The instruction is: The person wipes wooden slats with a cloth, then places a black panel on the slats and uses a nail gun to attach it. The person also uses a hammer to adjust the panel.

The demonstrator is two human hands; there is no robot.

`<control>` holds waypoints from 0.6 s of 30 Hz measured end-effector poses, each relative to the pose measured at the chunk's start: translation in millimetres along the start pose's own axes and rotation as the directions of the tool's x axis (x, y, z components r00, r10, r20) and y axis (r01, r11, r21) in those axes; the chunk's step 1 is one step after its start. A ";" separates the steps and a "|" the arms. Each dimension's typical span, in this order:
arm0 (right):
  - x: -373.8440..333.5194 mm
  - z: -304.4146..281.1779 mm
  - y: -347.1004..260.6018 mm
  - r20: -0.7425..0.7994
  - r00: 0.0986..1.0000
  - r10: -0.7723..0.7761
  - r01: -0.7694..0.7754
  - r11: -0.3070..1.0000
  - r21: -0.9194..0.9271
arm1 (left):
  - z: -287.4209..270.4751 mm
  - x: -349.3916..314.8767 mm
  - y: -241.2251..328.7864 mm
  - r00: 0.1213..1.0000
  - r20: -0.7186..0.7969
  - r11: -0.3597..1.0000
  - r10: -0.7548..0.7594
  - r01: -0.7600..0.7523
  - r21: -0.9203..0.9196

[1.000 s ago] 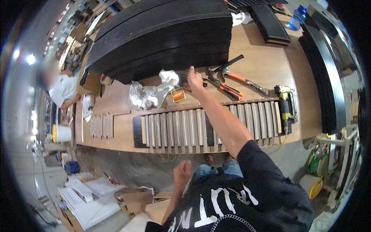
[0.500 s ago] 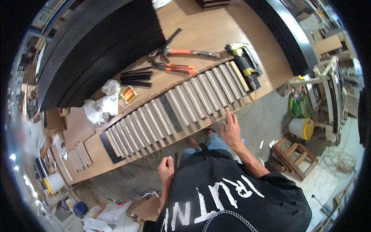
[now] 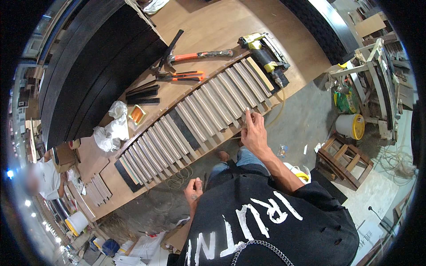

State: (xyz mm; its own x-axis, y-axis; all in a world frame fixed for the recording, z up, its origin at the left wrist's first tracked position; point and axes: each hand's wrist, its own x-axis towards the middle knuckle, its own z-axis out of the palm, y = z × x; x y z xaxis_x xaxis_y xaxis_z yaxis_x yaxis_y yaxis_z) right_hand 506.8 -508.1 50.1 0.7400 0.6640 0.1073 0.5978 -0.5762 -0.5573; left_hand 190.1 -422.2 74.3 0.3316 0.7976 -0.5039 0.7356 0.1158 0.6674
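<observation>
A long row of grey-brown slats point(image 3: 216, 103) lies side by side along the near edge of the wooden workbench point(image 3: 299, 80). One black strip point(image 3: 185, 128) sits among them, and a black piece point(image 3: 128, 176) ends the row at the left. My right hand point(image 3: 255, 135) reaches over the bench edge, its index finger stretched to the near ends of the slats toward the right. That hand appears to hold nothing. Down beside my body, apart from the bench, my left hand point(image 3: 193, 191) is loosely curled, with no object visible in it.
A yellow-and-black nail gun point(image 3: 266, 57) lies past the row's right end. Behind the slats are a claw hammer point(image 3: 202, 55), orange-handled pliers point(image 3: 186, 76), a white bag point(image 3: 113, 128) and tall black boards point(image 3: 102, 66). A person point(image 3: 46, 179) stands at far left. A wooden frame point(image 3: 345, 162) lies on the floor.
The view has shifted, so the tools and the row's right end appear farther left. My right hand stays at the slat ends, its fingers a little more bent. My left hand remains low.
</observation>
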 end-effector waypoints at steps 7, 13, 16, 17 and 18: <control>1.3 -8.2 -2.4 -0.023 1.000 -0.008 0.010 0.996 0.084 | 9.1 -0.7 -14.3 1.000 -0.004 0.999 -0.009 0.009 -0.047; 5.2 -16.1 13.3 0.026 0.969 0.244 -0.228 0.854 0.467 | 9.8 -1.3 -22.9 0.999 -0.017 0.993 -0.032 0.030 -0.114; 10.2 -22.6 16.8 0.041 0.963 0.268 -0.260 0.873 0.414 | 14.9 -2.5 -18.6 0.999 -0.041 0.994 -0.014 0.009 -0.108; 11.5 -21.7 22.2 0.009 0.970 0.244 -0.231 0.905 0.356 | 15.3 -2.7 -17.8 0.999 -0.036 0.994 -0.023 0.019 -0.111; 12.7 -21.5 26.0 -0.022 0.975 0.219 -0.203 0.933 0.296 | 15.6 -2.5 -17.1 0.999 -0.030 0.993 -0.033 0.029 -0.114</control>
State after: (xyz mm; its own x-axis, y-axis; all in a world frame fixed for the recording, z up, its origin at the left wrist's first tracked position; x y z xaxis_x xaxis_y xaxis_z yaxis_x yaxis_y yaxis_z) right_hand 538.3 -524.9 54.7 0.8596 0.5109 0.0010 0.3168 -0.5314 -0.7856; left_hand 185.8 -435.4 55.6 0.2899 0.8106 -0.5089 0.6729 0.2055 0.7106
